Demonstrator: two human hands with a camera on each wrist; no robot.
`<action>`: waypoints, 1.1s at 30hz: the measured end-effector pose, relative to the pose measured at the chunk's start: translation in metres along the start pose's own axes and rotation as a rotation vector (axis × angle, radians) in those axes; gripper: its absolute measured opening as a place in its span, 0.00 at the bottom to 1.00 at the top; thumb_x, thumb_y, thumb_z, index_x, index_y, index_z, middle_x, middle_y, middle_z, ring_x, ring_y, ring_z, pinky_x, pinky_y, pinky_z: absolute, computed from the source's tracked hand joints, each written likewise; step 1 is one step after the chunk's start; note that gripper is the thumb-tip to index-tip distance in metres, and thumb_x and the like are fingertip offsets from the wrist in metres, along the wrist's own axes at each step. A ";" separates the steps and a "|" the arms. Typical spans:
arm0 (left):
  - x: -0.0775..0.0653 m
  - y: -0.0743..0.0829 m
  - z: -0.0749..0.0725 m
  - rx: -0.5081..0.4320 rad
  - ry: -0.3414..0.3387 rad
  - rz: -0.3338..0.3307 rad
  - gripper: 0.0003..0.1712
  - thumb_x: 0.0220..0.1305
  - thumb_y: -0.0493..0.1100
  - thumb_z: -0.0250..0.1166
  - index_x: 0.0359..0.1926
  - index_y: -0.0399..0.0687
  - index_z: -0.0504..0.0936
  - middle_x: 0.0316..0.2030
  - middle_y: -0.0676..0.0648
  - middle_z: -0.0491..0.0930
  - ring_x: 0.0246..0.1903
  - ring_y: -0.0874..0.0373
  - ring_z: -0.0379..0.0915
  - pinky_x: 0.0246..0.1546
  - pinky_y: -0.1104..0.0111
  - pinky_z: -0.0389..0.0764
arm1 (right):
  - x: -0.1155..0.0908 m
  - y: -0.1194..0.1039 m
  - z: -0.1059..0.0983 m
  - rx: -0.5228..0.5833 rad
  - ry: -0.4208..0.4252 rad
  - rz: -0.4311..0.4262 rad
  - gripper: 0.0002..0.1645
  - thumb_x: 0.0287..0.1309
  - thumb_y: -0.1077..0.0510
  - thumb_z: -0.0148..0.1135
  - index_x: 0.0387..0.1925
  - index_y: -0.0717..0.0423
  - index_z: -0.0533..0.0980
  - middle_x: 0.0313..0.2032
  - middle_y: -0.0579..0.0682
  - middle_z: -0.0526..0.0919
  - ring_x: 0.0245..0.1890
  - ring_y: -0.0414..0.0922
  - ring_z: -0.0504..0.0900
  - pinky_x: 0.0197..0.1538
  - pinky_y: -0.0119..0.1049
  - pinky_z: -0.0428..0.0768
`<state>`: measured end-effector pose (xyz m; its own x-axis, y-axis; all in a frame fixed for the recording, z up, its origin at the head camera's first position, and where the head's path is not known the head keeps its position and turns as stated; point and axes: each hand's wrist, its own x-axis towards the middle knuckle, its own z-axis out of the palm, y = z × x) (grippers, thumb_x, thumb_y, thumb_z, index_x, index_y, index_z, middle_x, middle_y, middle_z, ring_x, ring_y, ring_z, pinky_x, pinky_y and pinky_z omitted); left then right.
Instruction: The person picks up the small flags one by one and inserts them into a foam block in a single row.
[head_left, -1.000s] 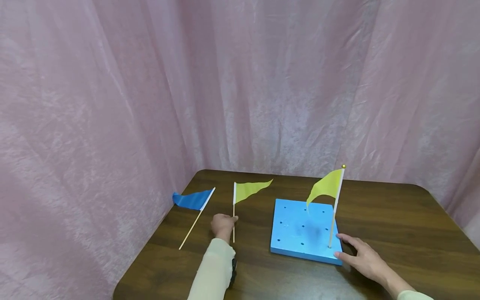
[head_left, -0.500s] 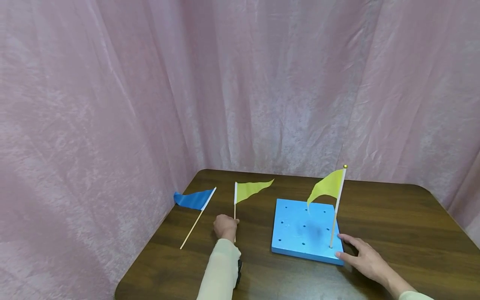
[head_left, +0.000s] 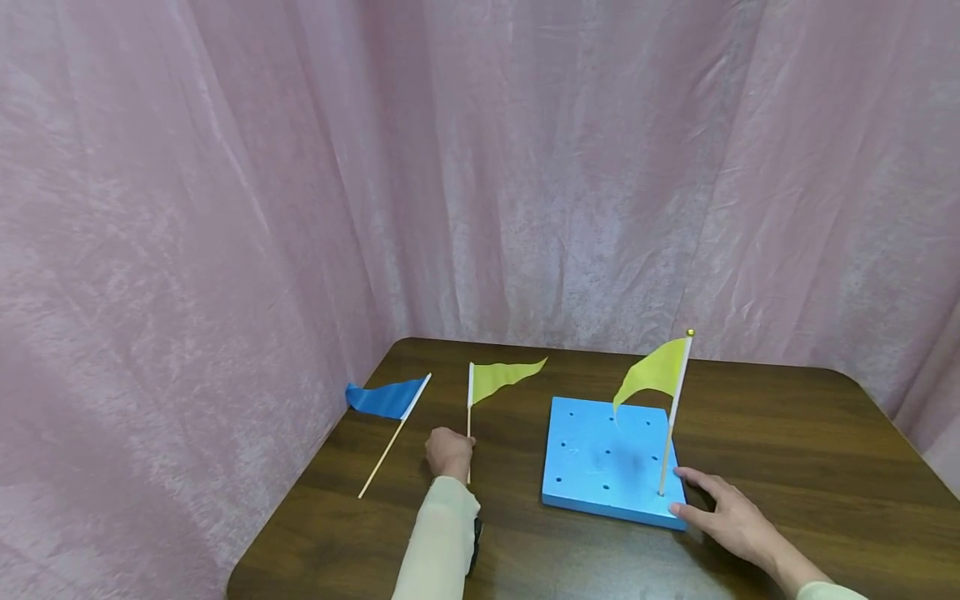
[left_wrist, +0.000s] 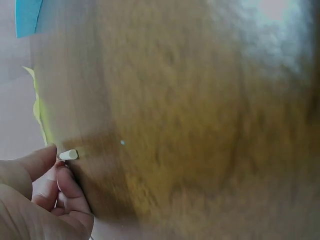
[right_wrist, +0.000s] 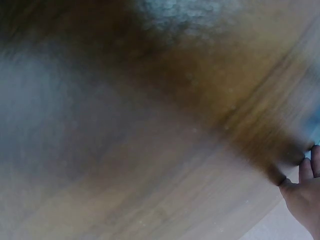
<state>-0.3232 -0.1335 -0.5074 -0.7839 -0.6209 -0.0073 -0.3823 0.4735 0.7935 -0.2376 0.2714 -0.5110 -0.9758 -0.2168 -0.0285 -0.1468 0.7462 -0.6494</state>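
My left hand (head_left: 448,452) pinches the thin wooden stick of a yellow pennant flag (head_left: 501,379) lying on the table. In the left wrist view, the end of that stick (left_wrist: 69,154) pokes out between thumb and fingers. My right hand (head_left: 729,518) rests at the near right corner of a light blue board (head_left: 581,462) with several small holes. Its thumb lies on the corner and its forefinger is against the right side. A second yellow flag (head_left: 654,370), with a gold ball on top, stands upright in the board's near right hole.
A blue pennant flag (head_left: 388,400) lies on the table left of my left hand, its stick slanting toward me. The brown wooden table (head_left: 802,433) has rounded far corners. Pink velvet curtains (head_left: 525,183) hang behind it and along its left side.
My left hand has shifted slightly to the right and closed in on the stick of the lying yellow flag. The right hand, the board and the flags stay in place.
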 end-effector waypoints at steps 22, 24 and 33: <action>0.005 0.006 0.002 0.028 -0.025 0.224 0.09 0.54 0.30 0.66 0.18 0.37 0.84 0.21 0.41 0.81 0.25 0.45 0.76 0.31 0.51 0.79 | 0.000 0.002 0.003 -0.014 0.026 -0.012 0.45 0.60 0.34 0.63 0.68 0.59 0.68 0.64 0.70 0.69 0.63 0.71 0.65 0.55 0.69 0.68; 0.006 0.005 0.004 0.001 -0.020 0.255 0.07 0.56 0.30 0.68 0.22 0.36 0.86 0.24 0.41 0.83 0.29 0.44 0.78 0.35 0.51 0.80 | 0.000 0.002 0.004 -0.013 0.023 -0.009 0.45 0.60 0.34 0.63 0.68 0.59 0.68 0.64 0.71 0.68 0.63 0.72 0.64 0.54 0.69 0.68; 0.012 0.006 0.006 -0.083 -0.048 0.376 0.11 0.57 0.28 0.63 0.40 0.32 0.88 0.39 0.35 0.86 0.44 0.36 0.80 0.47 0.49 0.78 | 0.000 0.000 0.004 -0.011 0.016 0.019 0.47 0.59 0.32 0.63 0.69 0.58 0.67 0.65 0.72 0.66 0.64 0.72 0.63 0.55 0.70 0.67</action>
<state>-0.3374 -0.1345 -0.5063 -0.8847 -0.3823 0.2668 -0.0244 0.6095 0.7924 -0.2374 0.2693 -0.5141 -0.9809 -0.1925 -0.0289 -0.1297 0.7569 -0.6405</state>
